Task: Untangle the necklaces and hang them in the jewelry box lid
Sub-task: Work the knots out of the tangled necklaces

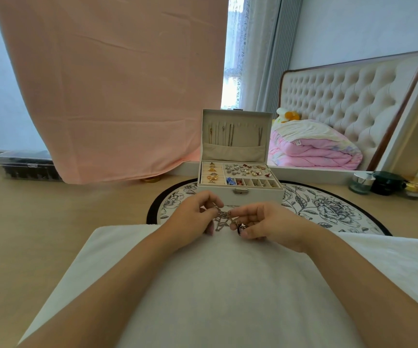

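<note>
Between the fingers (244, 212), gold-toned tangled necklace chain (224, 215); beyond them, cream rectangular jewelry box (215, 194) on round white fabric mat (328, 212), black floral print, black border; beneath them, plain white towel (228, 272).

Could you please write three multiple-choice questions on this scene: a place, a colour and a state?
1. The jewelry box stands on: A the round floral mat; B a chair; C a shelf.
2. The hanging cloth is: A green; B pink; C black.
3. The tangled necklace is: A lying loose on the floor; B hung on a wall hook; C pinched by the left hand and right hand.
Answers: 1 A, the mat shows around the box; 2 B, plainly pink; 3 C, both hands pinch it.
</note>
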The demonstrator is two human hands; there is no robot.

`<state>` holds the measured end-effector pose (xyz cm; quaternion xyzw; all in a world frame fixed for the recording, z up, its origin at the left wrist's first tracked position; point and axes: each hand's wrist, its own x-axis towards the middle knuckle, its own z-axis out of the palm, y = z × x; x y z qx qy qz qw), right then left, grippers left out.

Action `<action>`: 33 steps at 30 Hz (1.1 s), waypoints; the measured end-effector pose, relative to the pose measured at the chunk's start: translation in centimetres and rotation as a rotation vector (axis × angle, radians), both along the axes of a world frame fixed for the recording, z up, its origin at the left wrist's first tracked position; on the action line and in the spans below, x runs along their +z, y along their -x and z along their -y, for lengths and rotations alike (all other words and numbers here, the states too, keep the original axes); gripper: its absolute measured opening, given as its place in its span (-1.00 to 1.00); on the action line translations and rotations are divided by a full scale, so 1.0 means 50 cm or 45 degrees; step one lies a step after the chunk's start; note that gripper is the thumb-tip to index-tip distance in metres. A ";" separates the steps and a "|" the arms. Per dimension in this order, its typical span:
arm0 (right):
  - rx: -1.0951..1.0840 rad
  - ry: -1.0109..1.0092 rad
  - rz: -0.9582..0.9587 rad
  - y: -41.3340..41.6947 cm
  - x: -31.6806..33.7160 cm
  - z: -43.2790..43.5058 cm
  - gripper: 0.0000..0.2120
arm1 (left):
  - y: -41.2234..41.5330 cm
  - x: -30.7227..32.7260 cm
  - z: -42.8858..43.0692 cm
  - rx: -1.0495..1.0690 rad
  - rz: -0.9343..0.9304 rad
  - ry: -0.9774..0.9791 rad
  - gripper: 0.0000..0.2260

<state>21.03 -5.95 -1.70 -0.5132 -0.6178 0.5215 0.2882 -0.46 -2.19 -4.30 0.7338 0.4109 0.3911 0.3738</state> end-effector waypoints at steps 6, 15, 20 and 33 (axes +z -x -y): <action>0.120 0.005 0.007 -0.015 -0.007 0.000 -0.42 | 0.009 0.004 0.003 0.041 -0.424 -0.348 -0.80; -0.020 -0.095 -0.055 -0.002 -0.019 0.000 -0.73 | -0.006 -0.005 0.022 -0.141 -0.493 -0.496 -0.60; -0.041 -0.079 -0.164 0.004 -0.018 0.001 -0.78 | -0.020 -0.009 0.019 -0.057 -0.262 -0.446 -0.92; -0.240 -0.151 -0.018 0.000 -0.001 0.010 -0.89 | -0.023 -0.006 0.023 0.001 0.084 -0.068 -0.93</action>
